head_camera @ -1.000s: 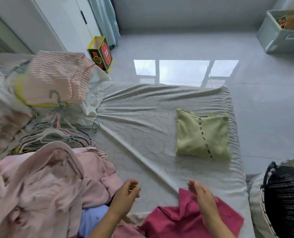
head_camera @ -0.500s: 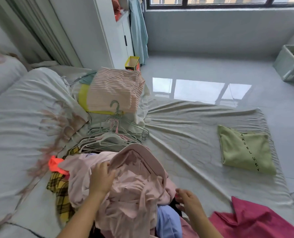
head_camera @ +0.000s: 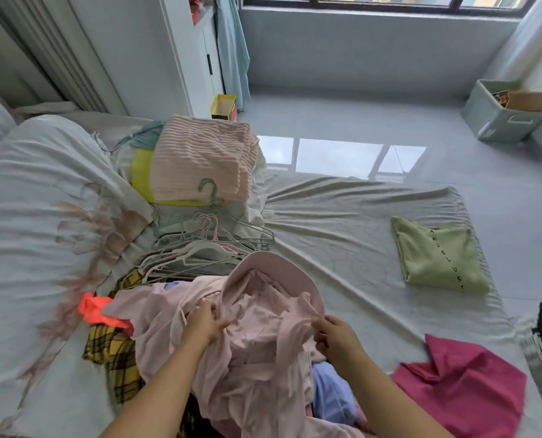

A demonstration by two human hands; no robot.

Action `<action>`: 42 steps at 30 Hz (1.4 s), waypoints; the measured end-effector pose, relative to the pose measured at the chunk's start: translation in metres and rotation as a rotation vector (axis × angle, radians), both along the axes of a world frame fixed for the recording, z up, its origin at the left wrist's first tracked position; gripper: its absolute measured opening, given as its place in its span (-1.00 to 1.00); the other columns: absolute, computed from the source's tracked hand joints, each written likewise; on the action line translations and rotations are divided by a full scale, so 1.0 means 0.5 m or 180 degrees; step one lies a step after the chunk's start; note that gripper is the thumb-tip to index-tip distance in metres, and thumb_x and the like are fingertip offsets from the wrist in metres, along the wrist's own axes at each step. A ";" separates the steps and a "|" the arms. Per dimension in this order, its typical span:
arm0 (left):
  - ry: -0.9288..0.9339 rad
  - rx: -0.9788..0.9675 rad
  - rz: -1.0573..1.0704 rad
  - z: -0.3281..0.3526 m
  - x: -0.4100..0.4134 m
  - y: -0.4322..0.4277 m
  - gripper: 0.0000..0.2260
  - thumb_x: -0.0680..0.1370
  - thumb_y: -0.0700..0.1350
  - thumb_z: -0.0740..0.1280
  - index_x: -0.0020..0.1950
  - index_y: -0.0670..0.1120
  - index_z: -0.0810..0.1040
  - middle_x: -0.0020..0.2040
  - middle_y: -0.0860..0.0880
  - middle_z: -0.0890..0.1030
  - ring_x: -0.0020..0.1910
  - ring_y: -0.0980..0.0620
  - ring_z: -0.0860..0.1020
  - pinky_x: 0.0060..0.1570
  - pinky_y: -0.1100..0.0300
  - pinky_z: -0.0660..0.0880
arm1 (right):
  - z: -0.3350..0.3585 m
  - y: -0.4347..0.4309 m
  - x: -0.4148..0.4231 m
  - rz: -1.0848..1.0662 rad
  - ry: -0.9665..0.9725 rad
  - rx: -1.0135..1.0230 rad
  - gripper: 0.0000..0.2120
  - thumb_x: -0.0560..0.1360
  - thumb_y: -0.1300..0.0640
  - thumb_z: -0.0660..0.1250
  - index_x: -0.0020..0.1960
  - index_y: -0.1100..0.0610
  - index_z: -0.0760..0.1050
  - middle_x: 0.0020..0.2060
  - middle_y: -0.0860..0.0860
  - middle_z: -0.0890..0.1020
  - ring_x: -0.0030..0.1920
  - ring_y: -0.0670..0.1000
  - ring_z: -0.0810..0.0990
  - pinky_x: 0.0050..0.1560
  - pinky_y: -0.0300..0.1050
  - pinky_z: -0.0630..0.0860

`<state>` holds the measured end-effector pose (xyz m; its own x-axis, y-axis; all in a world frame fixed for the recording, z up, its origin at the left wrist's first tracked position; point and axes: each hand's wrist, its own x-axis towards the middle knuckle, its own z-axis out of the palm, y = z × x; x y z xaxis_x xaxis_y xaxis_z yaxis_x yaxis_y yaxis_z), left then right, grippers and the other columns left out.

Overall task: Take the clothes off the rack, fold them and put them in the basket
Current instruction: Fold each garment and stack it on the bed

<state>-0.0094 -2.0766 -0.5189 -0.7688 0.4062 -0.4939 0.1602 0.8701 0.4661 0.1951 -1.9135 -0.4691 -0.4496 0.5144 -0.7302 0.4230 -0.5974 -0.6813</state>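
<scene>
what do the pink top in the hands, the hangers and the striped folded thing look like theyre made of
Pink top: thin, soft matte fabric, likely cotton knit; it crumples in fine folds. Hangers: thin, smooth rods, probably coated wire or plastic; hard to tell. Striped folded piece: thick, ribbed, plush-looking textile, judging by its raised ridges.

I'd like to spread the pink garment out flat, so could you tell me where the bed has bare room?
Bare sheet lies between the hangers and the folded green top, and nearer, between the pink garment and the magenta cloth. The left side, around the clothes pile, is crowded.
</scene>
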 end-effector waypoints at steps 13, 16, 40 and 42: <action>-0.0107 0.1103 0.0790 0.035 -0.014 -0.011 -0.96 0.50 -0.27 0.31 -0.13 -0.17 0.49 -0.17 -0.18 0.57 -0.11 -0.13 0.54 -0.05 0.01 0.47 | -0.005 -0.004 -0.002 -0.0142 0.0125 -0.0400 -0.91 0.55 0.22 0.26 -0.02 0.24 0.48 -0.25 0.14 0.58 -0.30 0.02 0.55 -0.35 -0.22 0.51; -0.0309 0.0643 0.0235 -0.016 0.048 -0.079 -0.84 0.49 -0.27 0.32 -0.22 -0.05 0.45 -0.21 -0.09 0.55 -0.12 -0.08 0.53 -0.09 0.09 0.44 | -0.022 -0.057 0.007 0.0302 -0.0032 -0.0468 -0.93 0.55 0.22 0.26 -0.07 0.22 0.49 -0.33 0.08 0.59 -0.41 -0.06 0.53 -0.40 -0.28 0.44; -0.2273 0.1647 -0.0200 0.100 0.127 0.016 -0.79 0.41 -0.37 0.43 -0.02 -0.20 0.51 -0.29 -0.02 0.49 -0.30 0.16 0.49 -0.23 0.37 0.46 | 0.040 -0.085 -0.027 0.1226 -0.0070 -0.0390 -0.77 0.56 0.09 0.28 -0.24 0.17 0.51 -0.49 -0.01 0.53 -0.46 -0.11 0.50 -0.49 -0.33 0.36; -0.2339 0.1685 -0.0206 0.110 0.118 0.018 -0.74 0.34 -0.30 0.50 -0.04 -0.18 0.53 -0.28 -0.03 0.50 -0.29 0.15 0.50 -0.23 0.36 0.47 | 0.043 -0.074 -0.026 0.1155 -0.0050 -0.0623 -0.79 0.56 0.16 0.27 -0.24 0.17 0.51 -0.49 0.00 0.49 -0.49 -0.13 0.44 -0.52 -0.35 0.31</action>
